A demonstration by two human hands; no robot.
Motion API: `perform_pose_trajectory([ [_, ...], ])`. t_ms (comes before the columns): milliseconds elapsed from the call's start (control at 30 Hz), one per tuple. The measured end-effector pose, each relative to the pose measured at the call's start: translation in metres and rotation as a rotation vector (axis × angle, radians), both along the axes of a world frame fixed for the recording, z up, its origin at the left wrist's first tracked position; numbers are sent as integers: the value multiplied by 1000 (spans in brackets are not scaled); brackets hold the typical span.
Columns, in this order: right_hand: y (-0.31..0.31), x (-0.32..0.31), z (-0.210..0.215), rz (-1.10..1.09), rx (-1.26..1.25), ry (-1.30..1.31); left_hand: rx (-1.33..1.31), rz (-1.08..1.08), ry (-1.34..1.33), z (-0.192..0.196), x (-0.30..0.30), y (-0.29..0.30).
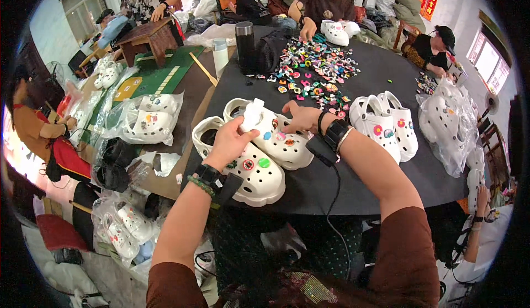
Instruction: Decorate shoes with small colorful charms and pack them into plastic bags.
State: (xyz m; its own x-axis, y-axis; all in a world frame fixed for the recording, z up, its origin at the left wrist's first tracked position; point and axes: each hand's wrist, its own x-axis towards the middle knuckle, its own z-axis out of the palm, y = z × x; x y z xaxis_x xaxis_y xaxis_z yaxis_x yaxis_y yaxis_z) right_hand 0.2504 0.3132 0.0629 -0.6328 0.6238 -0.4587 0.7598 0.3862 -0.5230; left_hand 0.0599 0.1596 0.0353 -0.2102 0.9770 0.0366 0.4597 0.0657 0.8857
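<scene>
Two white clogs (259, 180) are being handled at twelve o'clock on the black table (342, 192), a white piece (254, 113) seemingly being pinched over the farther clog (298, 156) by the left hand (227, 142) while that clog's charms (282, 136) are apparently being touched by the right hand (306, 118), whose grip cannot be told. Charms could be getting tipped loose by uneven pressing, or a clog snagged by the cord (338, 182) at four o'clock.

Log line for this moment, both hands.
left hand: at white clogs | right hand: fingers at one clog's charms | to their right: second clog pair | beyond: charm pile
</scene>
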Motion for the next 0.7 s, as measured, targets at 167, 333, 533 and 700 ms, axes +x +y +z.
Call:
perform_pose_trajectory([
  [167,18,20,-23,20,-67,171,93,26,61,-2,-1,0],
  [333,-2,43,-14,-75,0,399,43,-62,151,11,-3,3],
  [533,-21,85,-11,1,161,450,-223,-206,96,28,-27,5],
  [700,-46,123,-12,30,304,404,-222,-249,70,33,-30,-6],
])
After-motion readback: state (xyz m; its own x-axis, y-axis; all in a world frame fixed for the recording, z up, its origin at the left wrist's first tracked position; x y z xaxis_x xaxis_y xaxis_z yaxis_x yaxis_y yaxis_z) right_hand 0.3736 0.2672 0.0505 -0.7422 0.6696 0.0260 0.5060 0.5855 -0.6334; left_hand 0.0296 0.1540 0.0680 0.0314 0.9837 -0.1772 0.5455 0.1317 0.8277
